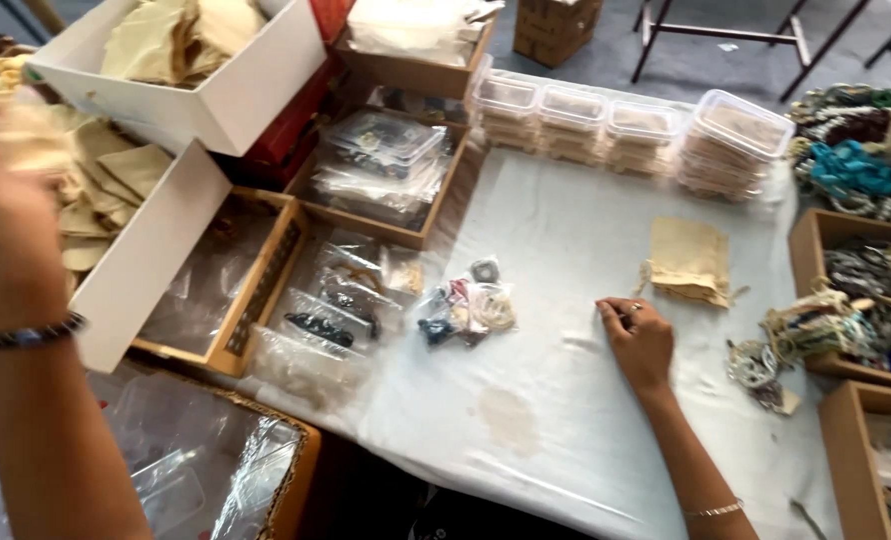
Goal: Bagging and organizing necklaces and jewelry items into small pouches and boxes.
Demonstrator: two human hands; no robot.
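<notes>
Two bare hands are showing in the head view, working over a table draped in a white cloth [566,330]. The cloth is serving as landmark. Its near edge is running diagonally from lower left to lower right, and its middle is lying bare, giving open room between the goods on either side.

The right hand [638,338] is resting on the cloth's middle, fingers curled and pressed together on something small; what it is pinching cannot be told. Just beyond it, toward the cloth's far right, a beige cloth pouch [690,261] is lying flat, apart from the hand, roughly rectangular, its long axis running away from the viewer, its drawstring trailing at the left corner.

The left hand [6,210], wearing a dark bead bracelet [26,334], is blurring at the cloth's far left, raised over a white box [146,260] of beige pouches; its grip cannot be told. A second white box [236,95] is standing behind.

Along the cloth's far edge, clear lidded tubs [626,135] are standing in a row. At its left edge, small plastic bags of trinkets [466,305] are lying beside wooden trays [266,290]. At its right edge, a cardboard box [816,260] and tangled bead strings [856,150] are crowding in.
</notes>
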